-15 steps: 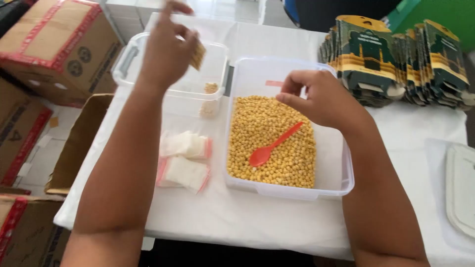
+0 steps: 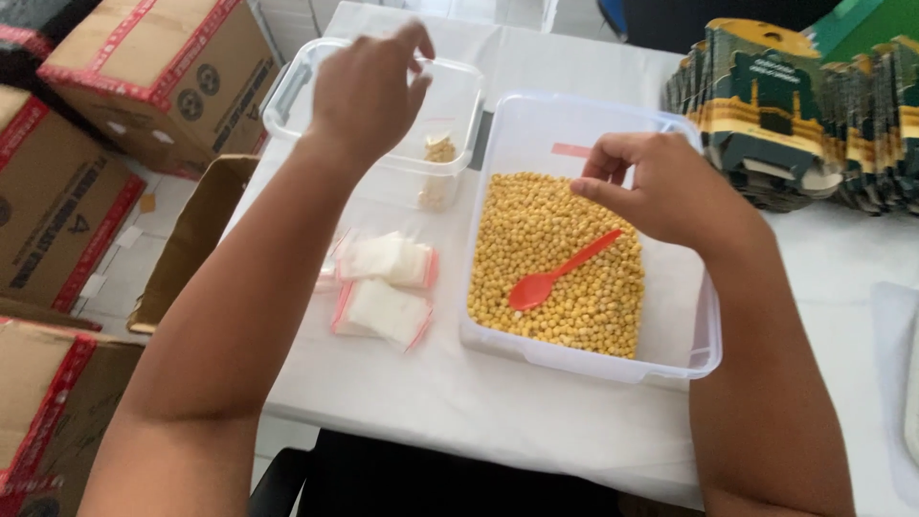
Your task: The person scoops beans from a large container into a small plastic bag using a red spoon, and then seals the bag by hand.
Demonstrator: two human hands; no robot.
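We judge the step as dropping a filled packet: our left hand [image 2: 369, 91] hovers open and empty above the smaller clear tub [image 2: 287, 81], which holds a few filled packets [image 2: 438, 153]. Next calls for gripping the red spoon [image 2: 560, 271]; our right hand [image 2: 670, 187], loosely curled, empty, hangs over the chickpea tub [image 2: 689, 325].

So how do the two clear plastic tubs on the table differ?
The nearer tub is largely filled with yellow chickpeas and has a red spoon lying on them; the farther tub holds only a few small filled packets. The right hand hovers over the nearer tub, the left hand over the farther. Both are clear, lidless and rectangular.
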